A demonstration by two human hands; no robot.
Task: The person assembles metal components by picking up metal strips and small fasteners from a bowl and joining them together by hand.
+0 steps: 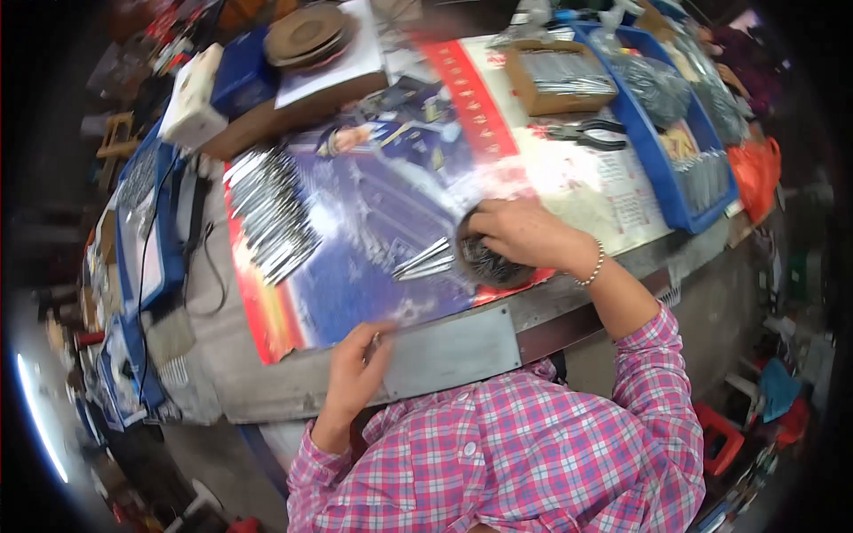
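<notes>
My right hand (524, 233) reaches over a round bowl (464, 258) of small dark metal parts (490, 266). Its fingers are bent together at the bowl's far side, and the fingertips are hidden. Close to the table's front edge, my left hand (357, 371) is closed in a pinch, with a tiny dark thing at the fingertips that is too small to name. Several slim silvery metal pieces (426, 261) lie just left of the bowl. Farther left, a large row of similar shiny pieces (271, 213) is spread on the poster (355, 302) covering the table.
Pliers (600, 135) lie near a cardboard box (542, 99) of metal pieces at the back right. A blue tray (653, 151) holds bags and more pieces. Boxes and brown discs (306, 35) stand at the back left, beside another blue bin (164, 258). A metal plate (453, 354) lies along the front edge.
</notes>
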